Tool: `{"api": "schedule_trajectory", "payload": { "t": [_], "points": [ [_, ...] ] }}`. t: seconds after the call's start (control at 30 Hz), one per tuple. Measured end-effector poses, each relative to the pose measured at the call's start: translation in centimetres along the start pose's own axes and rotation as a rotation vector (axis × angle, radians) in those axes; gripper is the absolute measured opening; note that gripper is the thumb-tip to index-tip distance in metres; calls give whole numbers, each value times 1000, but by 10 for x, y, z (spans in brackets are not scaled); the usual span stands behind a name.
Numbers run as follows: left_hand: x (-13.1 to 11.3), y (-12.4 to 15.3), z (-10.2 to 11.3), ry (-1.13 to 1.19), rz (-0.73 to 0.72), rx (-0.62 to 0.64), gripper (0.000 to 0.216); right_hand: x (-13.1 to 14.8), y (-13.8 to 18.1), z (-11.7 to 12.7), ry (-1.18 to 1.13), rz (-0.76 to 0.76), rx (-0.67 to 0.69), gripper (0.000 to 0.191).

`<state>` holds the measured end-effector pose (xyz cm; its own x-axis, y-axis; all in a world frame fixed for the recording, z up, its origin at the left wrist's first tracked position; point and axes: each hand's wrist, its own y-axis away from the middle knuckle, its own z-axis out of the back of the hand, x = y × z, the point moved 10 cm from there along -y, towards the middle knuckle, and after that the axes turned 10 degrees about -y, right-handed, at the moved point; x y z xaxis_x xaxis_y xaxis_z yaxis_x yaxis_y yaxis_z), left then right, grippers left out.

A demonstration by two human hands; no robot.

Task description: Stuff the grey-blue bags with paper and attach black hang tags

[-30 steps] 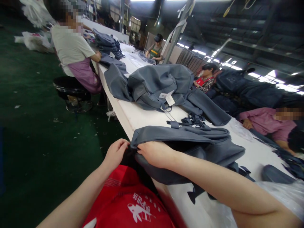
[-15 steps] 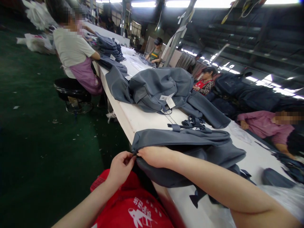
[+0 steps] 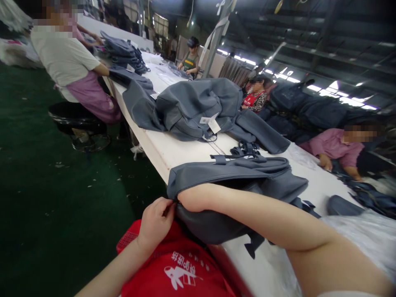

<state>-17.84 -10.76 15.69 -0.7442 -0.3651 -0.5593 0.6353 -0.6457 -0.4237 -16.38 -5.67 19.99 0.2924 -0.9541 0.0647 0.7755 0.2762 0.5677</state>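
Observation:
A grey backpack (image 3: 235, 181) lies on its side at the near edge of the long white table (image 3: 173, 152). My left hand (image 3: 156, 220) pinches the bag's near corner at the table edge, fingers closed. My right hand (image 3: 193, 198) presses on the same corner from above, with the fingers curled under and hidden against the fabric. Black straps and buckles (image 3: 247, 150) lie on top of the bag. A red apron with white print (image 3: 176, 268) covers my lap below the hands.
Another grey backpack (image 3: 198, 107) with a white tag lies further along the table, with a stack of bags (image 3: 123, 51) beyond. A seated person (image 3: 71, 70) on a black stool works at the left. Other people sit across the table on the right. Green floor lies left.
My right hand has curled down over the bag's corner, hiding its fingers. My left hand stays pinched at the same corner. The view has shifted a little to the right.

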Motion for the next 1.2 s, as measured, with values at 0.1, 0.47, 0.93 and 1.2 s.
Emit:
{"api": "schedule_trajectory", "payload": {
  "t": [0.1,0.47,0.93,1.2],
  "points": [
    [-4,-3,1,-23,-32,13,19,0,2,2,31,1,35,25],
    [-34,-15,52,-53,-144,-228,30,-52,108,-5,-450,-320,-226,71],
    [-115,-77,0,-414,-423,-47,44,-75,144,-90,-504,-453,-292,59],
    [-184,-66,47,-172,-688,-288,21,-72,266,-29,-277,-410,-1088,20]
  ]
}}
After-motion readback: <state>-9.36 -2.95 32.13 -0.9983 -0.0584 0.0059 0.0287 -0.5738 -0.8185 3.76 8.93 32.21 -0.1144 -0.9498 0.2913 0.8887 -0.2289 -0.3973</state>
